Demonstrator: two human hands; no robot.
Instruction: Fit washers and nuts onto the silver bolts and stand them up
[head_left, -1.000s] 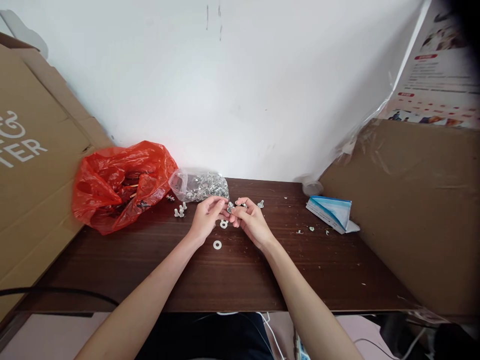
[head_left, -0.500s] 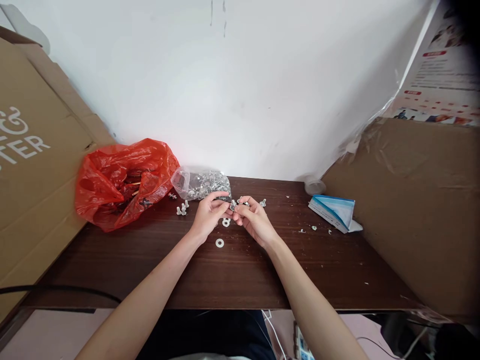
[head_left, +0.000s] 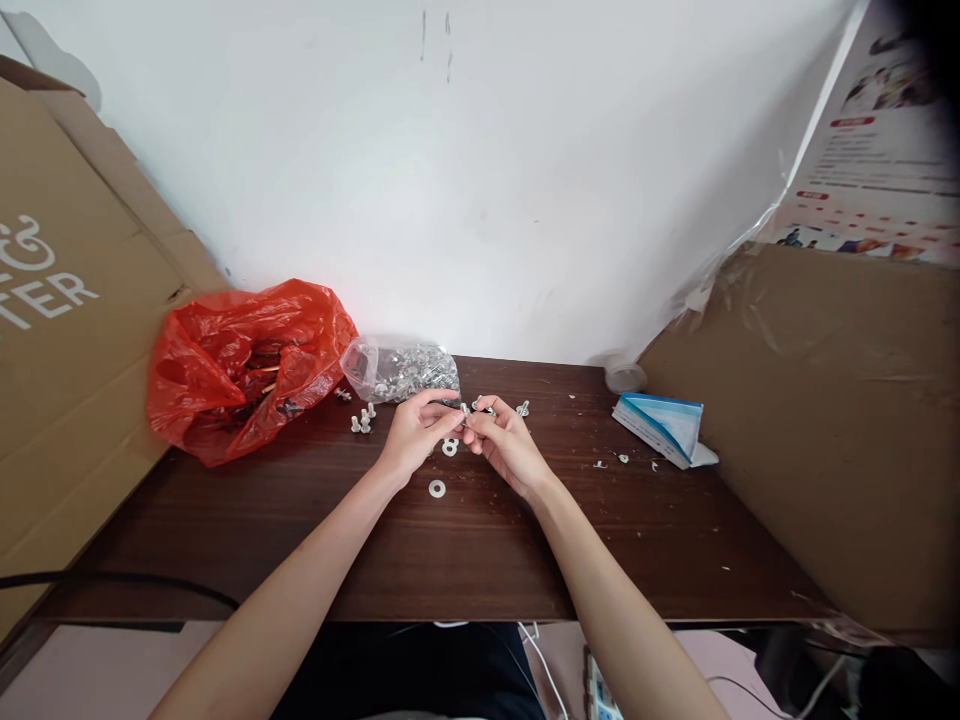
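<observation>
Between the fingertips of both hands is a small silver bolt [head_left: 465, 409], partly hidden by the thumbs. My left hand [head_left: 417, 432] pinches it from the left, index finger stretched above it. My right hand [head_left: 504, 440] grips it from the right, with thumb and fingers closed together. Below the hands a flat washer [head_left: 437, 489] lies on the table, and another washer [head_left: 450, 449] sits close under the fingers. Beyond my right hand rests a bolt with a washer [head_left: 523, 409]. Left of my left hand several bolts [head_left: 362, 422] stand grouped together.
A clear bag of metal hardware [head_left: 409, 372] lies behind my left hand, beside an open red plastic bag [head_left: 247, 370]. A blue and white packet [head_left: 664, 428] and small scraps [head_left: 623, 459] are at the right. Cardboard [head_left: 67, 350] walls the left side of the dark table [head_left: 465, 570].
The thumbs have closed in on the bolt, so less of it shows. Both hands stay almost in place; the whole view has shifted slightly.
</observation>
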